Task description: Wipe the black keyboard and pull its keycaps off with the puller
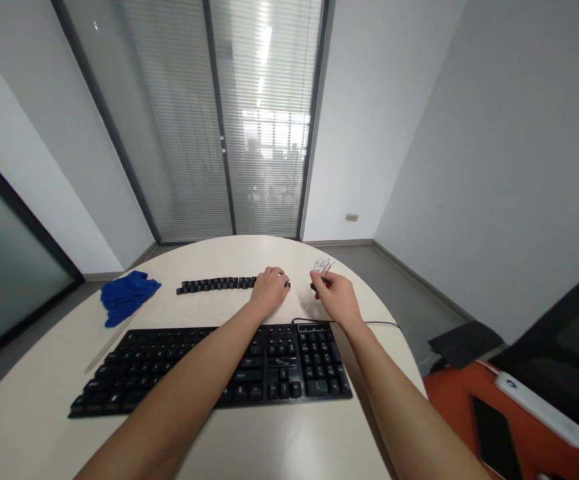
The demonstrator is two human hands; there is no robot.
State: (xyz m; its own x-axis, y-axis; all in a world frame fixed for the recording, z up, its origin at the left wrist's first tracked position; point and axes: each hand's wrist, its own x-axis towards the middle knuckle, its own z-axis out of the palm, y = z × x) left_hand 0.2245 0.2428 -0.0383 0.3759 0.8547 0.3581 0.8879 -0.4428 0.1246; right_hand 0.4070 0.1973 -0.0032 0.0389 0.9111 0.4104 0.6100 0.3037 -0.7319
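Observation:
Across the near part of the table lies a black computer keyboard [282,362], partly covered by my left forearm. Beyond it, black keycaps [216,285] stand in a long row that runs up to my left hand [269,293]. That hand rests at the row's right end, its fingers curled down around a black keycap [287,285]. To its right, my right hand [338,297] is closed in a pinch on a small black object [314,287], mostly hidden by the fingers. Thin, pale, see-through material [324,265] shows just beyond these fingers; what it is I cannot tell.
A crumpled blue cloth [126,297] lies at the table's left, by a thin pale stick [112,343]. The keyboard cable [382,324] runs off the right edge. At right, an orange chair seat [449,393] holds a phone [495,437] and a white power strip [539,408].

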